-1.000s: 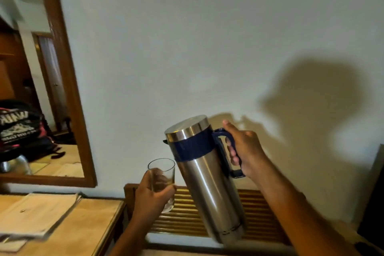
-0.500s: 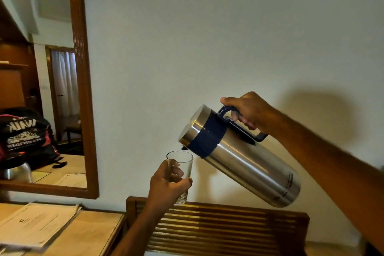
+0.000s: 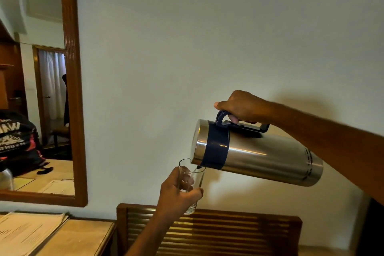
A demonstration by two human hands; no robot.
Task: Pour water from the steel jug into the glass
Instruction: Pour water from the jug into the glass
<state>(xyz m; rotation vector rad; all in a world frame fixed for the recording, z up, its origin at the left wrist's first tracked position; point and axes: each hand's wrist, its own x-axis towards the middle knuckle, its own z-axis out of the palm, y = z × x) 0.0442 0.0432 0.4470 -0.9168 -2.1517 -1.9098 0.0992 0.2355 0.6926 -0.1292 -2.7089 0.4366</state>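
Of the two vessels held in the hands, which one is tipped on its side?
The steel jug in the right hand is tipped nearly level; the glass in the left hand stays almost upright.

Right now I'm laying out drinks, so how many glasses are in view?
1. The only glass is held in the left hand, raised under the steel jug spout, above the wooden slatted rack. Others could be out of frame.

Single head view, facing forward toward wall (image 3: 207, 37); hands close, lower centre-right; mirror (image 3: 70, 93) at left edge, slatted wooden rack (image 3: 218, 233) along bottom.
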